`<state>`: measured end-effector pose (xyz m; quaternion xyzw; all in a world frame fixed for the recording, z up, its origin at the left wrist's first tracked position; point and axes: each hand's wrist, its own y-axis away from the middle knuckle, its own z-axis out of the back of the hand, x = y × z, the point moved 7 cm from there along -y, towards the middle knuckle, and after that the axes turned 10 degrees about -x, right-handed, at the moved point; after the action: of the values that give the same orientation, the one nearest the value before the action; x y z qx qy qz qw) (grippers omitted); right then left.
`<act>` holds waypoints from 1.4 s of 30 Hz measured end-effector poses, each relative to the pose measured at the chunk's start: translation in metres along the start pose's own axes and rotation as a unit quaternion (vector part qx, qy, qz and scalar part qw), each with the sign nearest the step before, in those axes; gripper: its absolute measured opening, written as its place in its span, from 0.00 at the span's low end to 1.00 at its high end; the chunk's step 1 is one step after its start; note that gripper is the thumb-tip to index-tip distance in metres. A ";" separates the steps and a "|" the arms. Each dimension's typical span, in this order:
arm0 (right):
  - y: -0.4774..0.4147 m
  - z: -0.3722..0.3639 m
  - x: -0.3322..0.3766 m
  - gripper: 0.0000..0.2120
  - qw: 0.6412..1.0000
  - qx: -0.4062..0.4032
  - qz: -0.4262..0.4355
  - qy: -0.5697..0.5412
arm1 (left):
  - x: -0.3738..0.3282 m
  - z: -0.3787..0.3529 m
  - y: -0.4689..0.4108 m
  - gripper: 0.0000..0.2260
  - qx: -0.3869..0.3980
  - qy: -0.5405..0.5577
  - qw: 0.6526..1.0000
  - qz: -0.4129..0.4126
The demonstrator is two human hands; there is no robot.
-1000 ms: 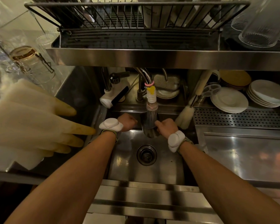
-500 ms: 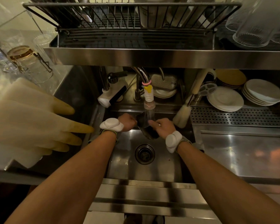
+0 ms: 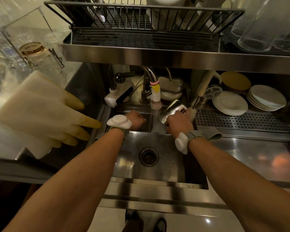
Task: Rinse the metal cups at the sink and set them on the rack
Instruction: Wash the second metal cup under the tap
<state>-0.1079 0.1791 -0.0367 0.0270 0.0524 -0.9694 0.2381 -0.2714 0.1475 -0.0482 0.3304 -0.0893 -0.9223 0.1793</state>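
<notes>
My right hand [image 3: 178, 123] grips a shiny metal cup [image 3: 172, 108], tilted on its side just right of the water running from the faucet nozzle [image 3: 156, 99]. My left hand [image 3: 135, 120] is curled in a fist to the left of the stream; I see nothing in it. Both hands are over the steel sink [image 3: 132, 164] with its round drain [image 3: 148, 156]. The wire dish rack [image 3: 141, 15] stands on the shelf above the sink, with white containers in it.
Yellowish rubber gloves [image 3: 45, 114] lie over the left counter. Glasses [image 3: 38, 57] stand upside down at the far left. White plates [image 3: 229, 102] and a brush [image 3: 201, 91] sit behind the perforated drainboard [image 3: 241, 119]. Clear tumblers [image 3: 264, 25] are at the top right.
My right hand has moved the cup from under the nozzle to the right of the stream and tipped it on its side. The left hand stayed put.
</notes>
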 end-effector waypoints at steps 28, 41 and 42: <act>0.000 -0.067 -0.005 0.19 0.745 -0.056 -0.353 -0.564 | 0.018 -0.025 -0.014 0.31 0.053 0.083 0.995 -0.008; -0.002 -0.072 -0.006 0.14 0.847 0.037 -0.235 -0.476 | 0.004 -0.024 -0.023 0.31 0.023 0.109 0.992 -0.051; -0.001 -0.073 -0.008 0.15 0.849 0.041 -0.239 -0.470 | 0.006 -0.026 -0.023 0.30 0.027 0.109 0.992 -0.051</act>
<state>-0.0988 0.1921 -0.1083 -0.4356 -0.1011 -0.8944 -0.0058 -0.2652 0.1655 -0.0785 0.4374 -0.0768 -0.8862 0.1319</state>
